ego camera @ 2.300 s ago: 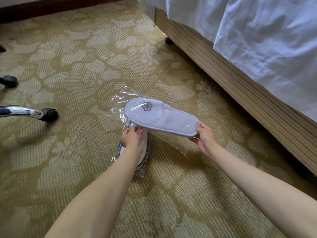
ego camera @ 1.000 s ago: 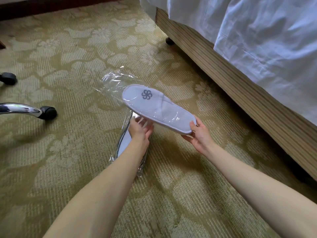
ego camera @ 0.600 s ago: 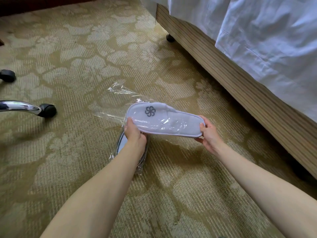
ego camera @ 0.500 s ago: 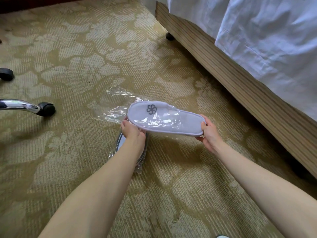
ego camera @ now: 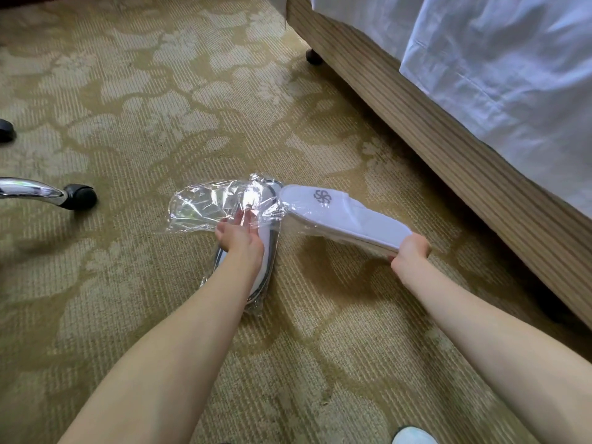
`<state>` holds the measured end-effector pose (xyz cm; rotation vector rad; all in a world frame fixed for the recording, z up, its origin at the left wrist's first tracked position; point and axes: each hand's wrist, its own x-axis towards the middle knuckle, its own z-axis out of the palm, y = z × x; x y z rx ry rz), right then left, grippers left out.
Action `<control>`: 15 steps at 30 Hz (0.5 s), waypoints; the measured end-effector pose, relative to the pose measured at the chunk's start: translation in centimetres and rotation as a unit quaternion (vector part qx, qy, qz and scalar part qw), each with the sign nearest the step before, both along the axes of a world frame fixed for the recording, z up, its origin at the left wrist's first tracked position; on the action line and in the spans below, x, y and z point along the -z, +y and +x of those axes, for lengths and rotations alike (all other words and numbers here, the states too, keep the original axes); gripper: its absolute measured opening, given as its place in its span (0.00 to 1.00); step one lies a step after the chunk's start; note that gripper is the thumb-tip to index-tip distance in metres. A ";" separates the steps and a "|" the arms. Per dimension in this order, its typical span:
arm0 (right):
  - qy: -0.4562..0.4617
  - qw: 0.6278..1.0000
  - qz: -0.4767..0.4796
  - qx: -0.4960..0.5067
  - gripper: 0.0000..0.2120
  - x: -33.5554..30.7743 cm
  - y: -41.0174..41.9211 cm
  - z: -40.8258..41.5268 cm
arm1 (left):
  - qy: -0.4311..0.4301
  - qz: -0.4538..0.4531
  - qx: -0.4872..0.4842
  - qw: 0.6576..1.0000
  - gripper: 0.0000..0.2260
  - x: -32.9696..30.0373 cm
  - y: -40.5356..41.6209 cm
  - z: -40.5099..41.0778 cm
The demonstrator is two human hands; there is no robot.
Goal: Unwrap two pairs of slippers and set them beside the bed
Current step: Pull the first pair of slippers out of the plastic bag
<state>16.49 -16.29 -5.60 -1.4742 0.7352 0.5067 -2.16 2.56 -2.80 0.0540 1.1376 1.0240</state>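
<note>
A white slipper pair with a grey flower logo hangs above the carpet, out of its wrapper. My right hand is shut on its heel end. My left hand grips the clear plastic wrapper, which is pulled off to the left of the slippers' toe. Under my left hand a second wrapped slipper pair lies flat on the carpet, mostly hidden by my wrist. The bed, with a wooden base and a white sheet hanging over it, runs along the right.
A chrome chair leg with a black caster stands at the left; another caster sits at the far left edge. A black bed caster shows under the base. A pale shoe tip is at the bottom edge. Patterned carpet lies all around.
The slippers have come out of the plastic: my right hand drew them right toward the bed, while my left hand pulled the empty wrapper off to the left.
</note>
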 end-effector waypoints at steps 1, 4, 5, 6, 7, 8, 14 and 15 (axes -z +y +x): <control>0.000 1.000 0.008 0.001 0.12 -0.3 0.1 -0.2 | -0.023 0.013 0.021 0.999 0.21 0.1 -0.1 -0.1; -0.029 0.998 0.014 -0.046 0.12 -1.3 1.3 -1.0 | -0.058 0.035 0.171 0.983 0.29 0.2 -1.1 0.1; -0.041 0.997 0.015 -0.067 0.11 -1.5 1.7 -1.4 | -0.066 0.047 0.237 0.968 0.30 -0.1 -1.7 0.4; -0.053 0.994 0.018 -0.089 0.10 -1.7 2.1 -1.8 | -0.071 0.061 0.288 0.953 0.29 -0.5 -2.5 0.9; -0.063 0.992 0.023 -0.111 0.09 -1.8 2.5 -2.2 | -0.074 0.066 0.312 0.945 0.27 -0.9 -3.2 1.4; -0.071 0.989 0.026 -0.129 0.09 -1.8 2.8 -2.5 | -0.074 0.061 0.312 0.945 0.24 -1.2 -3.7 2.0; -0.110 0.978 0.031 -0.175 0.12 -2.1 3.8 -3.3 | -0.038 0.017 0.184 0.982 0.21 -1.5 -3.7 2.9; -0.117 0.976 0.028 -0.182 0.12 -2.1 3.8 -3.3 | -0.031 0.015 0.166 0.986 0.22 -1.4 -3.5 2.7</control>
